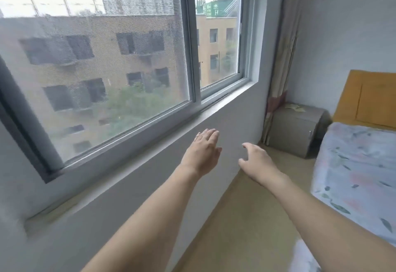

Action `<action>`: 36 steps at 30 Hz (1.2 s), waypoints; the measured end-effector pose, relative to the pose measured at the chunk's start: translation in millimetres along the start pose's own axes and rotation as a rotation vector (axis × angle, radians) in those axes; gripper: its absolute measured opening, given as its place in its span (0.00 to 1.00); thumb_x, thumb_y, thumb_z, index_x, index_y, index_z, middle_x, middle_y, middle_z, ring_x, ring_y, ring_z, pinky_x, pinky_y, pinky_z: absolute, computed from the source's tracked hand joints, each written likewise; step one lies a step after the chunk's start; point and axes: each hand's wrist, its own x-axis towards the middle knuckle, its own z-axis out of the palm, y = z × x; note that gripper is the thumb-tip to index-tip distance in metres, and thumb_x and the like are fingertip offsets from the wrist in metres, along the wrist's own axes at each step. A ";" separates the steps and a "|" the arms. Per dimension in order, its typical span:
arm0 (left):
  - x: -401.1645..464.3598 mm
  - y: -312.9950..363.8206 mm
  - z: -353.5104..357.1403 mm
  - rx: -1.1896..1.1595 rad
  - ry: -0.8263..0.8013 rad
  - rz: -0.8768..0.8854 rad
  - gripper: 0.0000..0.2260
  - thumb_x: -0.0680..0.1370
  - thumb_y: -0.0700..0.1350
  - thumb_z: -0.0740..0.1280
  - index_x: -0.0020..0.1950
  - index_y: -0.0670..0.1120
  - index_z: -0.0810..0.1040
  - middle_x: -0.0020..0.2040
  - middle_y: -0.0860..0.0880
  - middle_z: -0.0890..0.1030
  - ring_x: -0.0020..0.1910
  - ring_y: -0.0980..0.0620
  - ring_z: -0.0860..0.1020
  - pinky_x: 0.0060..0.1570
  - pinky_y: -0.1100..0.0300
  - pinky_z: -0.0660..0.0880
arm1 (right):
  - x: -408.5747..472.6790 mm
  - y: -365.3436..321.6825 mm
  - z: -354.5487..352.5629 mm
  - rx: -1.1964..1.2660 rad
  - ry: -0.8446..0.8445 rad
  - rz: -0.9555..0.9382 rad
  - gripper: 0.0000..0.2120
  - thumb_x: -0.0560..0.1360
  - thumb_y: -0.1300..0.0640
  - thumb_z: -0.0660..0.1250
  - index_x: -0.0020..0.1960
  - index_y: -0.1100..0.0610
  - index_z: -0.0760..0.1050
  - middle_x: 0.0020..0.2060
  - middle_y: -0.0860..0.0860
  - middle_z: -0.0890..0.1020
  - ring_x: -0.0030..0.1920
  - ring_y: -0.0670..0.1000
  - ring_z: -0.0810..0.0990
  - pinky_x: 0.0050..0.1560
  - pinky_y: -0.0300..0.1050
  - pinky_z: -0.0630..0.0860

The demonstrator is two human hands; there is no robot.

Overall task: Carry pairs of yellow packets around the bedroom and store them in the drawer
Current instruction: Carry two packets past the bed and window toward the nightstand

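Note:
Both arms reach forward in the gap between the window wall and the bed. My left hand is stretched out flat with straight fingers and holds nothing. Beside it, my right hand has loosely curved fingers and is also empty. Some yellowish packets lie on top of a grey bedside cabinet in the far corner, well beyond both hands. A small knob shows on the cabinet's front; no drawer is seen open.
A large sliding window with a grey sill runs along the left. A patterned curtain hangs in the corner. The bed with a floral cover and an orange headboard fills the right. Beige floor runs between.

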 end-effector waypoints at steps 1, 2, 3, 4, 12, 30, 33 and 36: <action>26.6 -10.5 3.9 -0.010 0.004 0.025 0.25 0.83 0.48 0.57 0.79 0.42 0.57 0.79 0.45 0.59 0.78 0.48 0.53 0.77 0.55 0.47 | 22.4 -1.9 -2.5 -0.002 0.020 0.026 0.28 0.76 0.56 0.62 0.75 0.57 0.62 0.72 0.54 0.68 0.71 0.54 0.67 0.67 0.45 0.66; 53.7 -18.6 7.1 -0.032 0.017 0.038 0.25 0.83 0.47 0.57 0.78 0.42 0.57 0.78 0.45 0.59 0.78 0.48 0.54 0.77 0.55 0.48 | 45.1 -1.9 -5.9 0.004 0.047 0.052 0.28 0.76 0.56 0.63 0.75 0.58 0.63 0.72 0.54 0.68 0.71 0.54 0.67 0.66 0.45 0.66; 80.0 -23.7 10.7 -0.057 0.024 0.047 0.25 0.83 0.47 0.58 0.78 0.42 0.58 0.78 0.45 0.59 0.78 0.48 0.54 0.77 0.54 0.49 | 65.9 -0.5 -10.6 0.013 0.076 0.076 0.27 0.76 0.57 0.63 0.74 0.58 0.63 0.72 0.54 0.69 0.70 0.54 0.68 0.67 0.45 0.66; 104.9 -26.0 15.3 -0.077 0.023 0.061 0.25 0.83 0.47 0.58 0.78 0.42 0.58 0.78 0.45 0.60 0.78 0.48 0.55 0.77 0.54 0.49 | 85.6 2.8 -14.9 0.016 0.103 0.096 0.27 0.76 0.57 0.63 0.74 0.58 0.64 0.71 0.54 0.69 0.70 0.54 0.68 0.67 0.45 0.66; 268.7 -12.6 93.9 -0.157 -0.063 0.242 0.24 0.83 0.47 0.58 0.77 0.42 0.60 0.77 0.46 0.62 0.78 0.48 0.56 0.77 0.55 0.48 | 219.7 68.6 -32.6 0.005 0.187 0.253 0.26 0.76 0.58 0.62 0.73 0.58 0.65 0.71 0.54 0.69 0.70 0.54 0.67 0.66 0.43 0.65; 703.5 64.9 249.8 -0.189 -0.110 0.443 0.21 0.83 0.46 0.57 0.75 0.41 0.63 0.75 0.46 0.64 0.73 0.48 0.62 0.70 0.61 0.55 | 576.3 288.5 -144.8 0.031 0.317 0.441 0.26 0.77 0.57 0.62 0.74 0.58 0.63 0.71 0.54 0.69 0.69 0.55 0.69 0.63 0.46 0.68; 765.3 69.4 295.8 -0.244 -0.171 0.392 0.22 0.83 0.47 0.58 0.76 0.42 0.62 0.76 0.48 0.64 0.73 0.47 0.62 0.69 0.58 0.59 | 636.8 327.9 -150.7 0.038 0.315 0.466 0.26 0.77 0.57 0.61 0.74 0.58 0.63 0.71 0.54 0.69 0.69 0.54 0.69 0.64 0.46 0.68; 837.5 69.8 347.2 -0.253 -0.250 0.401 0.22 0.82 0.48 0.58 0.75 0.44 0.63 0.75 0.50 0.64 0.71 0.46 0.65 0.68 0.56 0.63 | 706.3 368.9 -154.0 0.023 0.306 0.482 0.26 0.77 0.57 0.61 0.74 0.59 0.62 0.70 0.55 0.70 0.67 0.55 0.70 0.63 0.45 0.69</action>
